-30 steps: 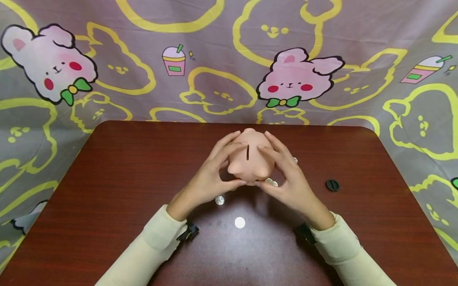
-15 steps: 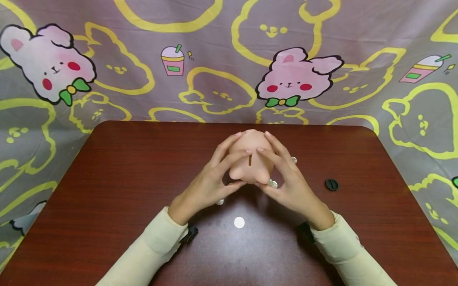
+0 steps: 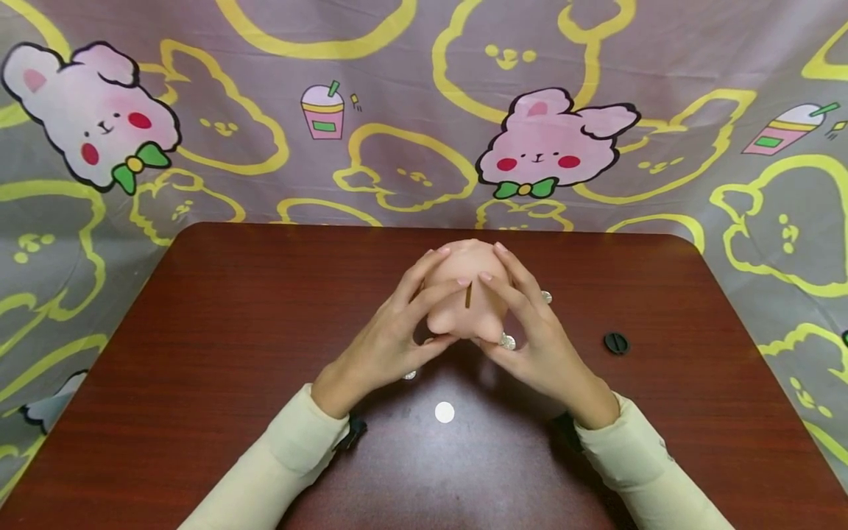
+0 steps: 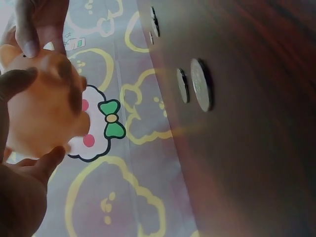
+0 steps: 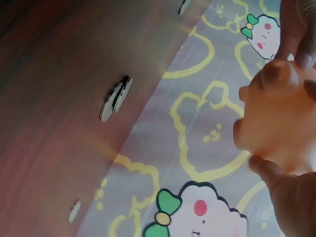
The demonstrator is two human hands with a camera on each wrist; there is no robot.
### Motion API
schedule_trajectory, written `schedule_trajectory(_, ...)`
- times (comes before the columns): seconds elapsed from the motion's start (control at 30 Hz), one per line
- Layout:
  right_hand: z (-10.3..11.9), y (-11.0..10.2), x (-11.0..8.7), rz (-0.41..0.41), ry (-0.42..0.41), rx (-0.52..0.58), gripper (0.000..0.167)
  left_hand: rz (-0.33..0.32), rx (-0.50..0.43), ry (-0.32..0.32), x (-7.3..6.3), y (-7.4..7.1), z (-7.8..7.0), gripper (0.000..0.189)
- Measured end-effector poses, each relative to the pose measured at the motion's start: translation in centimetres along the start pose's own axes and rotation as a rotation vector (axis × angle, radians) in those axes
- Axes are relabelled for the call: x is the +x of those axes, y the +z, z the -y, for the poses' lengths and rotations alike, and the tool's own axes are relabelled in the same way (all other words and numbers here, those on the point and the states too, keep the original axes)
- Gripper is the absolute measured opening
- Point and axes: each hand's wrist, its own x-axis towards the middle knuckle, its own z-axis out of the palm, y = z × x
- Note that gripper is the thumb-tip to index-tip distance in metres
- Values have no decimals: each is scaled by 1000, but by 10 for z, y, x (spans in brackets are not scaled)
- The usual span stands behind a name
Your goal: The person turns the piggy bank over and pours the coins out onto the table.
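A piggy bank, peach-coloured with two ears and a dark coin slot on top, is held between both hands. My left hand grips its left side and my right hand its right side. Fingers spread over the top, index fingertips close to the slot, with the thumbs at the near, lower edge. In the left wrist view the piggy bank is up above the tabletop, its stubby feet toward the table. The right wrist view shows the piggy bank raised too. The underside is mostly hidden from the head view.
Silver coins lie on the brown table: one coin beside the right thumb, another behind the right hand, a third partly under the left hand. A bright white disc is nearer. A black slotted plug lies right.
The piggy bank has tipped in my hands, its slot and ears shifting toward me and slightly right. Both hands keep their hold, and the left now covers more of the coin beneath it.
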Motion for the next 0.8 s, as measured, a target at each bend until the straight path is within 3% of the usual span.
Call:
schedule_trajectory(0.17, 4, -6, -1, 10, 261, 84, 90, -19, -165, -190, -4, 0, -1, 77)
schedule_trajectory(0.37, 8, -7, 3, 8, 550, 183, 74, -7, -373, -404, 0, 3, -5, 68)
schedule_trajectory(0.53, 8, -5, 10, 37, 790, 279, 48, 50, -397, -635, 5, 5, -5, 54)
schedule_trajectory(0.63, 7, -4, 12, 82, 894, 353, 47, 110, -383, -757, 5, 6, -6, 51)
schedule_trajectory(0.8, 5, -3, 10, 125, 934, 368, 48, 142, -383, -806, 4, 8, -4, 50)
